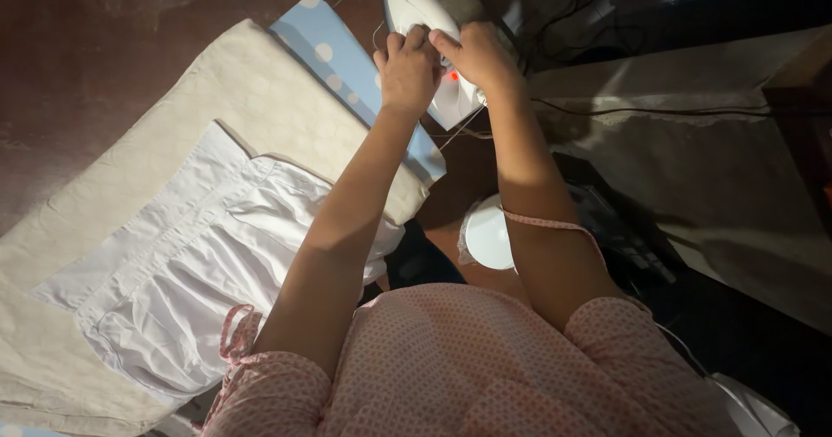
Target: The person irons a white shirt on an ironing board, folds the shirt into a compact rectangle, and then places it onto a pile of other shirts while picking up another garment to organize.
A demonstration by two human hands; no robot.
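The iron (425,47) is stood at the board's (347,64) far end, clear of the white garment (191,272) so nothing scorches. It is steadied by the left hand (406,69), grip closed on its handle; the right hand's (481,56) fingers are pressed beside its red light.

An ironing board (340,60) with a blue, white-dotted cover runs slantwise from upper right to lower left. A cream cloth (234,90) is spread over most of it, and on that cloth lies a white gathered garment (182,272), flat. A white iron (433,47) stands at the board's far end.
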